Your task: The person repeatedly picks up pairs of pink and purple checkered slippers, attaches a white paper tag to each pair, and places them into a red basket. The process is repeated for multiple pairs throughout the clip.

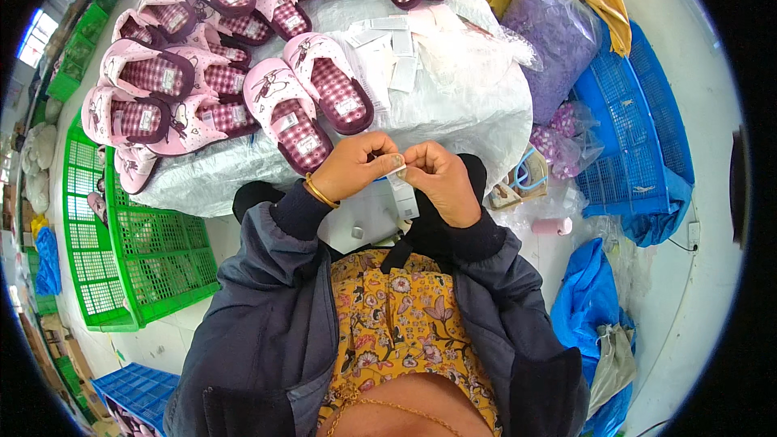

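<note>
Between the fingertips of both hands is a white paper tag (405,200), hanging down over my lap. My left hand (356,166) pinches its upper end, thumb against forefinger. Close beside it, my right hand (443,182) pinches the same end; the fingers nearly meet there. Just beyond my left hand lies a pair of pink slippers (279,105) with maroon checked insoles and white labels. More white tags (402,53) are spread on the silver-covered table (453,117) ahead of my hands.
Several more pink slippers (154,77) are piled at the table's left. Green crates (154,267) stand below at left. A purple-filled plastic bag (550,40) and blue crates (623,121) are at right. A pink thread spool (552,226) and blue sheeting (587,295) lie lower right.
</note>
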{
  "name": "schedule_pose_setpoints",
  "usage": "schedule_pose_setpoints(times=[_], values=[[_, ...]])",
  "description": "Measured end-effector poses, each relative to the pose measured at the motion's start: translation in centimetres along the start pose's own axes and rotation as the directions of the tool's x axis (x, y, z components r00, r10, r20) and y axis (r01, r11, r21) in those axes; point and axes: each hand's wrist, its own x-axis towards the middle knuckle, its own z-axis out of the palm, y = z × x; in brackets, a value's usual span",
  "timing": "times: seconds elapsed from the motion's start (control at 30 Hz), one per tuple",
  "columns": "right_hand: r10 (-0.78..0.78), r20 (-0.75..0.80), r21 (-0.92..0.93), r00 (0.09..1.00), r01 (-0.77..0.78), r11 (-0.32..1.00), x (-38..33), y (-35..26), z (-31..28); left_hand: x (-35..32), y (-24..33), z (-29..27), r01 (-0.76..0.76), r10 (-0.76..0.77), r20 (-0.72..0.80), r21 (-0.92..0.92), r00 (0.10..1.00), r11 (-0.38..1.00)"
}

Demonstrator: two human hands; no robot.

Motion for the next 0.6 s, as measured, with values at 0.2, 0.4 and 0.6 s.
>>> schedule_pose_setpoints(times=[0.2, 0.4, 0.6], values=[[-0.034, -0.004, -0.39, 0.999, 0.03, 0.92, -1.0, -0.6, -0.4, -1.2, 0.4, 0.0, -0.239, 0.317, -0.076, 0.497, 0.946, 0.834], [-0.029, 0.062, -0.136, 0.998, 0.037, 0.99, -0.6, -0.9, 1.5, -2.4, 1.5, -0.2, -0.316, 0.429, -0.171, 0.452, 0.887, 0.834], [0.079, 0.149, -0.158, 0.986, -0.056, 0.986, 0.1, -1.3, 2.5, -4.0, 1.2, -1.5, -0.298, 0.396, -0.175, 0.412, 0.901, 0.861]])
